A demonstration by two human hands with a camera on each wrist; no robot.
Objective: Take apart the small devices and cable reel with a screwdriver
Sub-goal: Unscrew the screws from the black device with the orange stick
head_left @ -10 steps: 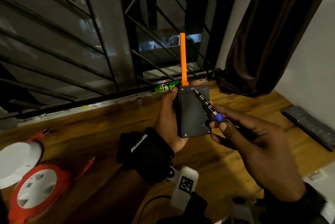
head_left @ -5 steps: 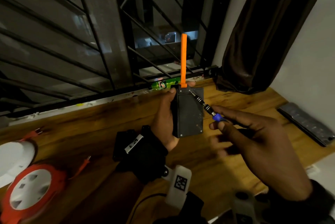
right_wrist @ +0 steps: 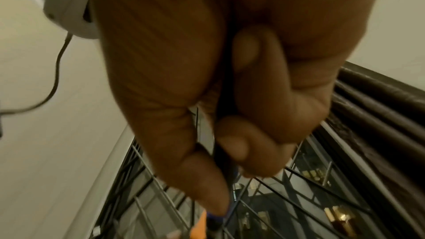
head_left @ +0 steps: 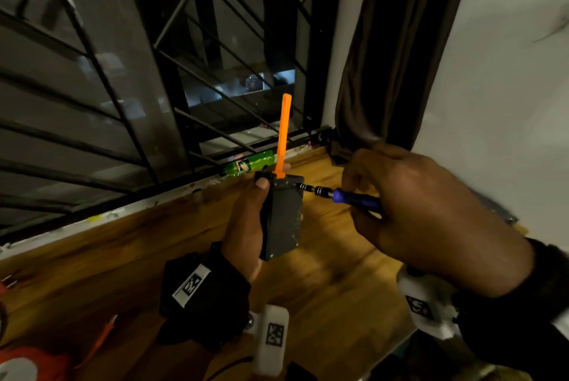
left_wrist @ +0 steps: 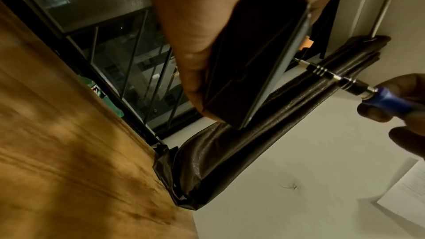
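The left hand point(head_left: 246, 226) gripped the small black device point(head_left: 284, 214) upright above the tabletop point(head_left: 107, 257), fingers wrapped round its long edges; it looked light, rigid and smooth, best clamped there, clear of the thin orange antenna point(head_left: 283, 134). At its top right corner sat the screwdriver point(head_left: 338, 195), pinched by the right hand point(head_left: 431, 220). The left wrist view alone showed the tip meeting the lid seam; the right wrist view mostly showed curled fingers point(right_wrist: 232, 144).

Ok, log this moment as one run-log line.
left hand grips black device upright | right hand holds screwdriver | tip at device's top right corner | orange antenna up
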